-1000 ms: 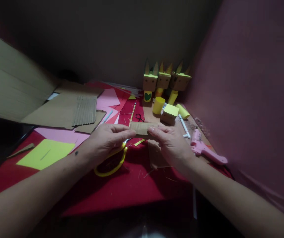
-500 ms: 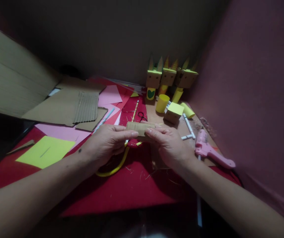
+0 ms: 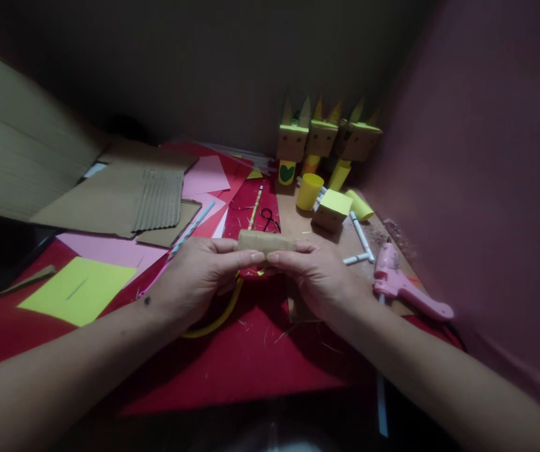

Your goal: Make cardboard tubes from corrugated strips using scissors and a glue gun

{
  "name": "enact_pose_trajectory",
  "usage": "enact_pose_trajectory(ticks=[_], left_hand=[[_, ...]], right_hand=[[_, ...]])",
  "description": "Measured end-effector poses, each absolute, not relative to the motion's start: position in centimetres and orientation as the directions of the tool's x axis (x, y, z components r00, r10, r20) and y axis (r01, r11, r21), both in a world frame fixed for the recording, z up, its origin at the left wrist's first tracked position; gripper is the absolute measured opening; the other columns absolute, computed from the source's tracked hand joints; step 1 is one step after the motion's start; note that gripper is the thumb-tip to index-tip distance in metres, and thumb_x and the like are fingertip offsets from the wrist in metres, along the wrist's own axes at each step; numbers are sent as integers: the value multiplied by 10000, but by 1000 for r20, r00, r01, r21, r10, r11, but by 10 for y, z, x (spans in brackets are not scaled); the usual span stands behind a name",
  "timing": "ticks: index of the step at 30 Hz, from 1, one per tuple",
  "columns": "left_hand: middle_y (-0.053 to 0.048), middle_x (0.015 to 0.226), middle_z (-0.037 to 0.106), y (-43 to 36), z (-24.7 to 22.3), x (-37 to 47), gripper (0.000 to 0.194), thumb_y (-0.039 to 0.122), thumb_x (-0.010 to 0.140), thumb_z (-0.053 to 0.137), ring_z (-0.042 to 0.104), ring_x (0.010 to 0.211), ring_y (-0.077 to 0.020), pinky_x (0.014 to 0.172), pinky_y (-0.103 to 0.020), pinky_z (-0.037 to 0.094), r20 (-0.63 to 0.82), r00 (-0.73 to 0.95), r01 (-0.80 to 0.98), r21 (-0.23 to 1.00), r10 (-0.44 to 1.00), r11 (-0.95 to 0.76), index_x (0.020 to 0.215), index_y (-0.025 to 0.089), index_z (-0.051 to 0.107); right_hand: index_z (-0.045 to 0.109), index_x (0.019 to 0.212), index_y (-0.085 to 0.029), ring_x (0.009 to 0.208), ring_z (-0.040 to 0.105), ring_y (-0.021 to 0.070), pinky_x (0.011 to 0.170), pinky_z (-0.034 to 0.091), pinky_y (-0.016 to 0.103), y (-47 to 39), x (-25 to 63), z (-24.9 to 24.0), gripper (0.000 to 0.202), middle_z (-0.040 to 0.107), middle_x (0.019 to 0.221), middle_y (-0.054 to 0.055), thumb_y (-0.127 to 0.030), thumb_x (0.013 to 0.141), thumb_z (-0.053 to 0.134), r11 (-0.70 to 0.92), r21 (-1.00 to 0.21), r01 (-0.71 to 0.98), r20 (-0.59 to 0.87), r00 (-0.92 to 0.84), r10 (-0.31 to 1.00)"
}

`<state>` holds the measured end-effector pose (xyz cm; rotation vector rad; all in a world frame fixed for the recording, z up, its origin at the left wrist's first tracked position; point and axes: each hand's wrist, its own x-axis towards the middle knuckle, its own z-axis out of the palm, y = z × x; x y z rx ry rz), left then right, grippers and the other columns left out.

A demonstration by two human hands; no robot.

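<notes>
Between my two hands I hold a small strip of brown cardboard (image 3: 265, 241), level above the red table cover. My left hand (image 3: 204, 270) pinches its left part, thumb on the near side. My right hand (image 3: 314, 270) grips the right part the same way, and the two thumb tips almost meet. Fingers behind the strip are mostly hidden. Below my left hand curves a yellow cord or tube (image 3: 213, 328). Just beyond the strip lie dark-handled scissors (image 3: 269, 218) and a patterned pencil (image 3: 255, 208).
A pink glue gun (image 3: 395, 279) lies at right, near white sticks (image 3: 361, 237). Behind stand several cardboard-headed figures (image 3: 293, 143), a yellow paper tube (image 3: 309, 193) and a small box (image 3: 332, 210). Cardboard sheets (image 3: 95, 194) and yellow paper (image 3: 76, 290) lie at left.
My right thumb has slid left along the cardboard strip, closer to my left thumb. The strip has tilted slightly, and the view has shifted a little.
</notes>
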<state>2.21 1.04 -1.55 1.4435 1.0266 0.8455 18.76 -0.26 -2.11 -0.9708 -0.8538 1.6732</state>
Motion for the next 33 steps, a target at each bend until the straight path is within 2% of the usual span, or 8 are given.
enact_pose_trajectory(ticks=[3, 7, 11, 14, 19, 23, 28, 33], left_hand=[[50, 467, 419, 9, -12, 24, 193, 340, 712, 736, 309, 409, -63, 385, -214, 193, -235, 305, 50, 972, 923, 231, 742, 151, 706], [69, 446, 328, 12, -10, 20, 269, 392, 729, 733, 252, 401, -55, 394, -214, 165, -293, 374, 18, 951, 880, 310, 635, 156, 643], [80, 444, 227, 13, -11, 17, 396, 467, 772, 675, 192, 402, -60, 405, -228, 157, -280, 425, -28, 946, 861, 322, 537, 165, 573], [86, 435, 236, 13, -9, 20, 353, 444, 740, 708, 173, 390, -51, 390, -221, 122, -324, 355, 33, 942, 877, 335, 563, 158, 603], [58, 416, 389, 13, -7, 25, 201, 344, 675, 750, 351, 373, -86, 389, -235, 240, -311, 245, 77, 950, 918, 302, 654, 165, 661], [45, 402, 416, 15, -9, 23, 191, 352, 695, 720, 445, 389, -120, 403, -248, 308, -296, 251, 51, 955, 921, 293, 644, 181, 651], [62, 366, 359, 17, -10, 18, 188, 369, 708, 703, 437, 362, -120, 392, -244, 325, -288, 291, 57, 957, 912, 284, 618, 218, 636], [71, 387, 333, 17, -12, 17, 200, 368, 703, 721, 403, 356, -106, 390, -233, 319, -303, 314, 46, 951, 900, 305, 623, 215, 620]], right_hand=[[725, 729, -150, 703, 659, 176, 692, 513, 300, -2, 189, -22, 141, 714, 705, 37, -156, 591, 755, -253, -878, -406, -195, -180, 964], [720, 760, -138, 715, 671, 199, 681, 514, 319, -1, 188, -22, 177, 726, 736, 54, -148, 584, 744, -268, -866, -422, -219, -163, 962], [711, 725, -139, 649, 652, 172, 657, 503, 305, -2, 187, -21, 169, 710, 681, 36, -128, 560, 746, -273, -856, -439, -231, -147, 962], [707, 694, -138, 612, 639, 155, 640, 493, 291, -2, 186, -20, 146, 696, 636, 28, -126, 555, 751, -292, -853, -433, -248, -155, 956], [717, 677, -143, 613, 639, 154, 664, 498, 307, 0, 190, -21, 75, 692, 622, 34, -163, 608, 738, -294, -861, -416, -209, -238, 949], [715, 639, -168, 685, 660, 175, 754, 499, 344, 3, 193, -24, 24, 703, 663, 37, -157, 627, 733, -222, -858, -463, -107, -261, 959], [737, 702, -171, 708, 667, 188, 812, 491, 382, 4, 194, -26, 54, 700, 649, 33, -204, 660, 743, -216, -869, -445, -88, -290, 953], [747, 728, -171, 697, 668, 197, 755, 515, 374, 5, 195, -25, 126, 717, 685, 45, -224, 617, 774, -254, -875, -413, -148, -272, 951]])
